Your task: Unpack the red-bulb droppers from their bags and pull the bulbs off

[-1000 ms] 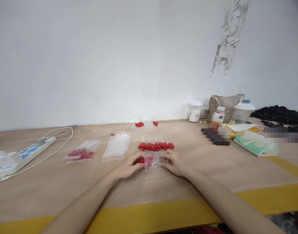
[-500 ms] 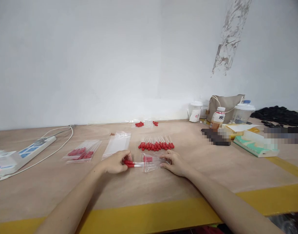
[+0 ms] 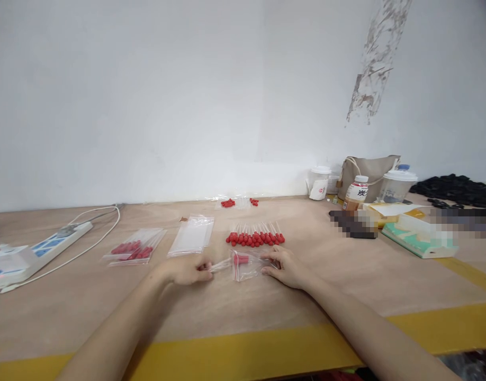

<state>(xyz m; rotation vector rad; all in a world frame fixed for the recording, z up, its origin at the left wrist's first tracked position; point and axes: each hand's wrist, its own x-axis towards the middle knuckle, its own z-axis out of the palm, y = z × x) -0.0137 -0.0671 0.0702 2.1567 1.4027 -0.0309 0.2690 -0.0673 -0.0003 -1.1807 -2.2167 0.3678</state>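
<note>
My left hand (image 3: 190, 269) is closed round a few red-tipped sticks. Their pale stems (image 3: 222, 264) point right, towards the mouth of a small clear zip bag (image 3: 246, 272); the red ends are mostly hidden in my fingers. Inside the bag lie red tips (image 3: 241, 259). My right hand (image 3: 286, 266) pinches the bag's right end, which rests low on the table. Just beyond the bag lies a row of red-tipped sticks (image 3: 255, 239), tips towards me and pale stems pointing away.
Flat empty zip bags (image 3: 192, 235) lie beyond my left hand. Filled bags (image 3: 135, 247) are farther left, near a power strip (image 3: 48, 248) with a white cable. At right stand a bottle (image 3: 356, 196), lidded cups (image 3: 320, 182) and a green-white box (image 3: 420, 236).
My left hand has shifted slightly left and turned, so the sticks' red ends are now mostly covered and the stems sit farther out of the bag. My right hand has stayed put.
</note>
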